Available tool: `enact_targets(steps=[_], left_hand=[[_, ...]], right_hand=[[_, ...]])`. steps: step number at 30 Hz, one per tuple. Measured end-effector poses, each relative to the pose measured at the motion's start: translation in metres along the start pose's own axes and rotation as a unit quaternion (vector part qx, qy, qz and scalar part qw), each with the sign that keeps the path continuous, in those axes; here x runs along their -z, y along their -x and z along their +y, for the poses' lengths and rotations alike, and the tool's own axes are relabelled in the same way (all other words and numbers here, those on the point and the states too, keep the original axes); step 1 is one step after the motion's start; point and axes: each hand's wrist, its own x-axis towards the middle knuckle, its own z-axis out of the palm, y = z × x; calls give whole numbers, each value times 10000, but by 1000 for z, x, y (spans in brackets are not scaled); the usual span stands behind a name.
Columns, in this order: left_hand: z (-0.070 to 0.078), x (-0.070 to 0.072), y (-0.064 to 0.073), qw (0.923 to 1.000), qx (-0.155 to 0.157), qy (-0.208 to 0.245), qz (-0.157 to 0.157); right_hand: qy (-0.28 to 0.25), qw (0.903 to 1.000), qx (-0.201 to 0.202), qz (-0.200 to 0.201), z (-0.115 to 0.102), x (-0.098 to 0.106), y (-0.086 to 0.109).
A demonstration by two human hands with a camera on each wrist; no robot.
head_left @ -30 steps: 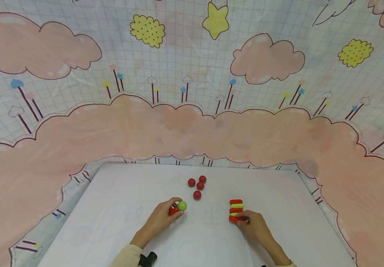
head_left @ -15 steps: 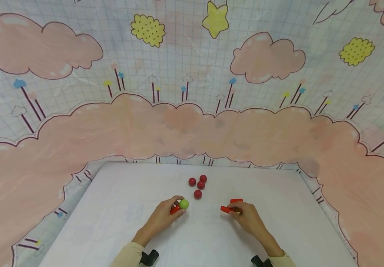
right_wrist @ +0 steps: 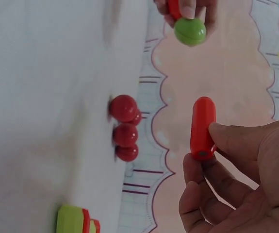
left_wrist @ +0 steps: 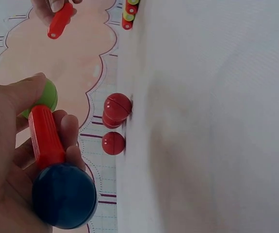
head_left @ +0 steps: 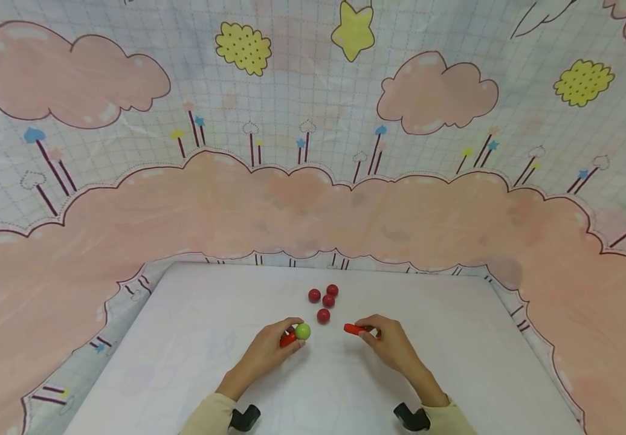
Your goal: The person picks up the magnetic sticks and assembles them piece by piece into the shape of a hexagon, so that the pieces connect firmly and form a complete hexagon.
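Note:
My left hand [head_left: 269, 350] holds a red rod [left_wrist: 46, 136] between thumb and fingers. At one end of it sits a green ball [head_left: 303, 331]; a dark blue ball [left_wrist: 64, 195], seen only in the left wrist view, is at the near end by the palm. My right hand [head_left: 391, 344] pinches another red rod [right_wrist: 203, 128], its free end pointing left toward the green ball with a gap between them. Several red balls [head_left: 323, 316] lie on the white table between and beyond the hands.
A row of red and light-green rods [left_wrist: 128, 15] lies on the table, hidden behind the right hand in the head view. The white tabletop [head_left: 226, 296] ends at a back edge against a patterned cloth [head_left: 291, 211]. Black wrist cameras [head_left: 246, 417] sit at both cuffs.
My right hand has taken a red rod from the near end of the row and carried it left and away from the body. The left hand has barely shifted, still holding its rod.

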Motion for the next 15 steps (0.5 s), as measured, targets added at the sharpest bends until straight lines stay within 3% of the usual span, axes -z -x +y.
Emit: enact_targets(steps=[5,15], left_hand=[[6,2,0,9998,-153,-6,81],[11,4,-2,9996,-230,-89,99]], right_hand=[[-134,9996,234,-56,-8,-3,-3],[-258,9991,246,-229,-25,-5,-9]])
